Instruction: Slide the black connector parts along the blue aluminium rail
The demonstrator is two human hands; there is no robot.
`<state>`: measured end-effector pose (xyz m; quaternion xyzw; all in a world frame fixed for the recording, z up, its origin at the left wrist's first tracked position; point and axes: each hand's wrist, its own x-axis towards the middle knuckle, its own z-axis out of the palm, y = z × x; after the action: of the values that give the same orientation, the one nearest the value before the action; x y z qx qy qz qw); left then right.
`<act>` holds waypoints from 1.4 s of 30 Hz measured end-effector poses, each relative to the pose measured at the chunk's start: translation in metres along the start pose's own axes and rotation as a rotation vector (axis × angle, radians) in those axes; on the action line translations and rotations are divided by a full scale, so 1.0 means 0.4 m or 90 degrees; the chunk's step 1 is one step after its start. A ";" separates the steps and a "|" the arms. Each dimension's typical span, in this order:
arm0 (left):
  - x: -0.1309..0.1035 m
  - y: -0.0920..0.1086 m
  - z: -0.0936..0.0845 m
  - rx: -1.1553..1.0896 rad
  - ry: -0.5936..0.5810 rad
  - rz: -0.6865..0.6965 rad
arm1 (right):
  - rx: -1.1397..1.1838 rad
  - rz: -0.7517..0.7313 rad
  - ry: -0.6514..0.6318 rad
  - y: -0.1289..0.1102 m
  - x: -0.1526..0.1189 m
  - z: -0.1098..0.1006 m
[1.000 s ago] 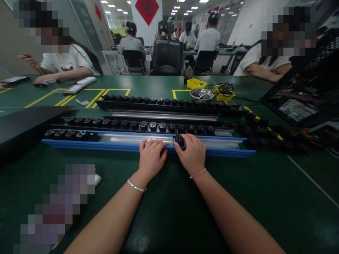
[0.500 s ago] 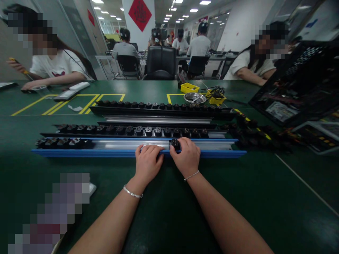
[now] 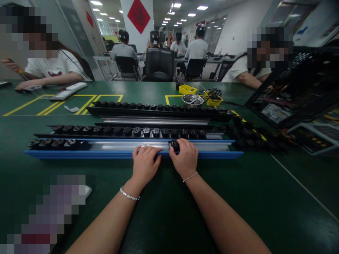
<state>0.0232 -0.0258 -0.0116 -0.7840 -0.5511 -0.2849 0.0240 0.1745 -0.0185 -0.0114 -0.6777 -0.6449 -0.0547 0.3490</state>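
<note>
A long blue-edged metal rail (image 3: pixel 124 154) lies across the table before me, with a bare silver channel along its middle. My left hand (image 3: pixel 145 160) is closed over the rail's near wall, fingers inside the channel and thumb on the near side. Just to its right, my right hand (image 3: pixel 184 155) grips a small black socket-like block (image 3: pixel 174 144) between thumb and fingers, in the channel. Several similar black blocks (image 3: pixel 57 143) sit in the rail's left end. The underside of the held block is hidden.
Behind lie black rails (image 3: pixel 156 110) filled with black blocks. Loose black blocks (image 3: pixel 254 134) are heaped at right, near an open computer case (image 3: pixel 286 95). A metal bowl (image 3: pixel 192 99) and yellow bins (image 3: pixel 187 89) stand further back. Co-workers sit across the table.
The view has shifted slightly, moving the scene a little to the left. Both hands keep their hold, and the black block stays at about the same place in the rail.
</note>
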 end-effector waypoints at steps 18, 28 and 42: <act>0.001 -0.002 0.000 -0.007 -0.004 -0.003 | -0.009 0.007 0.023 0.015 -0.002 -0.001; 0.002 -0.002 -0.001 -0.011 -0.001 0.001 | -0.013 0.011 0.026 0.020 -0.002 -0.004; 0.001 0.000 -0.001 -0.011 0.003 -0.002 | -0.021 0.026 0.034 0.032 -0.001 -0.013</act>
<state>0.0231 -0.0256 -0.0109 -0.7828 -0.5495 -0.2915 0.0178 0.1881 -0.0206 -0.0130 -0.6946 -0.6204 -0.0767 0.3560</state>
